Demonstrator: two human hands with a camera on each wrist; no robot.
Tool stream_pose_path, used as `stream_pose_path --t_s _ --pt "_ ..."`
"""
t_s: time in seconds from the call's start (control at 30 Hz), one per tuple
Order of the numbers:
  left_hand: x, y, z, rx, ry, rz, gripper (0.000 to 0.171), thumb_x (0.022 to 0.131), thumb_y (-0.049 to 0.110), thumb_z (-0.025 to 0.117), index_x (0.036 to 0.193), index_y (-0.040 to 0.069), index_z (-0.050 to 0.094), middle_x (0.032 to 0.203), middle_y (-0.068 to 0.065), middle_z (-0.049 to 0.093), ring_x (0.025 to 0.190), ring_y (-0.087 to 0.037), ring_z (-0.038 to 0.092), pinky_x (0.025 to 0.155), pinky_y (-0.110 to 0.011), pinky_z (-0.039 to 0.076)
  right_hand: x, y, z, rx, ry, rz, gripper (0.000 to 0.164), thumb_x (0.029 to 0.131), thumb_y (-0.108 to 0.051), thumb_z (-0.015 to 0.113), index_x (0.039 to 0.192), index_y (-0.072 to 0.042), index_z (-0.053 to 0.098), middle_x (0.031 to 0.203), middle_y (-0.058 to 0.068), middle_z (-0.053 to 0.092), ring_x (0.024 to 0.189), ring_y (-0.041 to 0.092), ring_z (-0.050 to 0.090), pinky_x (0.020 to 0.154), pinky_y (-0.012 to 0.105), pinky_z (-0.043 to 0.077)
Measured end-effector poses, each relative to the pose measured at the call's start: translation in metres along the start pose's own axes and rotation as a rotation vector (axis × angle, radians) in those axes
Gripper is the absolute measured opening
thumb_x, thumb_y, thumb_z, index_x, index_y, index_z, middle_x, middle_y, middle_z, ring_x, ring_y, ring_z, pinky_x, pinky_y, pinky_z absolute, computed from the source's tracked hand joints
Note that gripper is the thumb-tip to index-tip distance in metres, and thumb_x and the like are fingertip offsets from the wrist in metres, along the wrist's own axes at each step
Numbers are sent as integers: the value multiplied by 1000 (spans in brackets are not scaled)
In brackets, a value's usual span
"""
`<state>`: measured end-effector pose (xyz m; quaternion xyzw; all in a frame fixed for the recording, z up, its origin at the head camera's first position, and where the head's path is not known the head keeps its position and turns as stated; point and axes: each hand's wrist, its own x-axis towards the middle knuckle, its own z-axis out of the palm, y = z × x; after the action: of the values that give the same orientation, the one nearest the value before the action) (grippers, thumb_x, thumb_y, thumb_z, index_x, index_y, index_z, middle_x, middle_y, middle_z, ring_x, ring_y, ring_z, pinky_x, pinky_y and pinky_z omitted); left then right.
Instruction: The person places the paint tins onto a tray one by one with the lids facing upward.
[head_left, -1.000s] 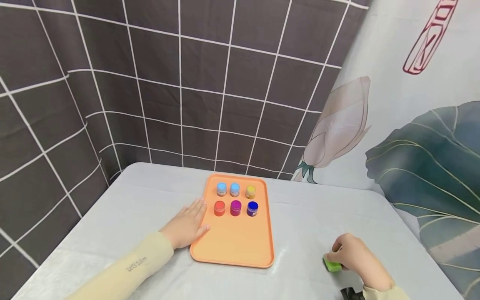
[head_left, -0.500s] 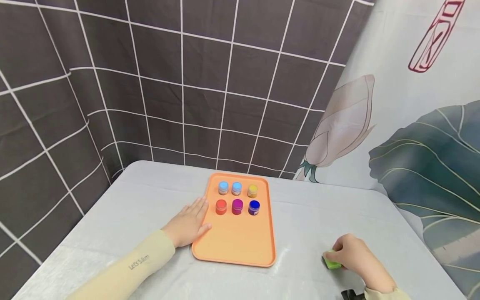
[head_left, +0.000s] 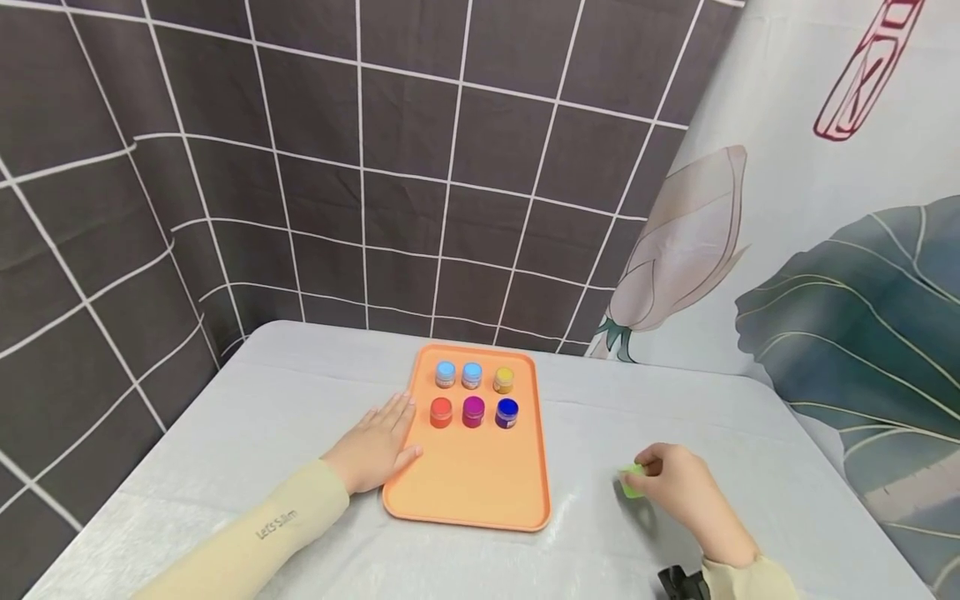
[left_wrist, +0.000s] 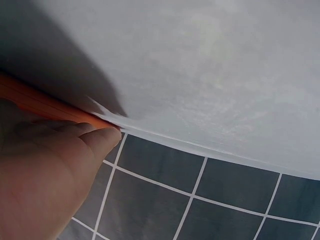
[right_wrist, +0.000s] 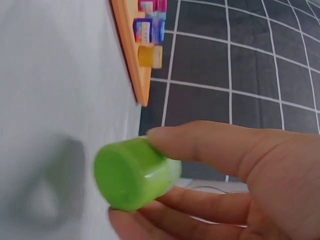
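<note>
My right hand pinches a small light-green paint jar between thumb and fingers. It is tilted over the table, its shadow falling apart from it. To the left lies an orange tray. My left hand rests on the tray's left rim with its fingers straight. Two rows of paint jars stand on the tray. At the back are two light blue jars and a yellow one. In front stand a red jar, a purple jar and a dark blue jar.
A pale cloth covers the table. Dark grid-patterned fabric hangs behind and to the left. On the right hangs a white curtain with a printed flower bud and leaf.
My right hand has lifted the green jar off the table and moved it left, toward the tray. The left hand and the jars on the tray stay in place.
</note>
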<state>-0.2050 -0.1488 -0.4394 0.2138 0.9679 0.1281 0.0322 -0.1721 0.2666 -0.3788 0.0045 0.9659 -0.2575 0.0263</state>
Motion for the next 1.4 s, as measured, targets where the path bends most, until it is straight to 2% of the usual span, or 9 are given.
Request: stream_pose_path --t_s 0.13,0.3,0.73,1.03,1.2,1.4 --pt "0 -1 0 -5 -4 -6 73 105 42 50 155 -8 30 164 -24 24 153 -38 20 121 -57 21 1 -7 4 38 54 -33 33 81 -16 81 103 6 70 86 5 72 79 18 65 67 35 54" --pt "1 -2 2 8 -4 -6 74 105 43 50 155 -8 29 164 -24 24 153 -38 19 121 -57 21 4 -15 12 87 95 -59 35 81 -13 81 108 7 69 93 9 73 86 24 70 74 40 58" --pt "-2 1 -2 -9 -19 -9 73 105 40 51 155 -8 30 164 -25 24 152 -39 20 121 -58 22 12 -42 36 250 195 -165 30 80 -5 83 105 4 71 94 13 75 88 27 73 80 37 60" --pt "-3 3 -5 -21 -9 3 72 105 38 52 154 -10 31 162 -26 26 152 -41 21 120 -58 23 19 -72 54 417 178 -219 31 80 2 81 109 5 70 99 14 74 93 27 72 80 28 60" --pt "-3 2 -6 -21 -12 -5 72 105 38 52 154 -9 30 163 -25 24 152 -40 20 120 -58 22 21 -88 65 450 139 -234 33 80 2 80 111 5 70 98 12 73 92 26 71 80 29 60" --pt "-3 2 -7 -18 -19 -5 72 105 39 52 155 -9 29 163 -25 24 152 -40 20 120 -59 22 23 -101 79 434 123 -268 30 78 2 82 106 3 72 93 8 73 88 23 69 78 31 60"
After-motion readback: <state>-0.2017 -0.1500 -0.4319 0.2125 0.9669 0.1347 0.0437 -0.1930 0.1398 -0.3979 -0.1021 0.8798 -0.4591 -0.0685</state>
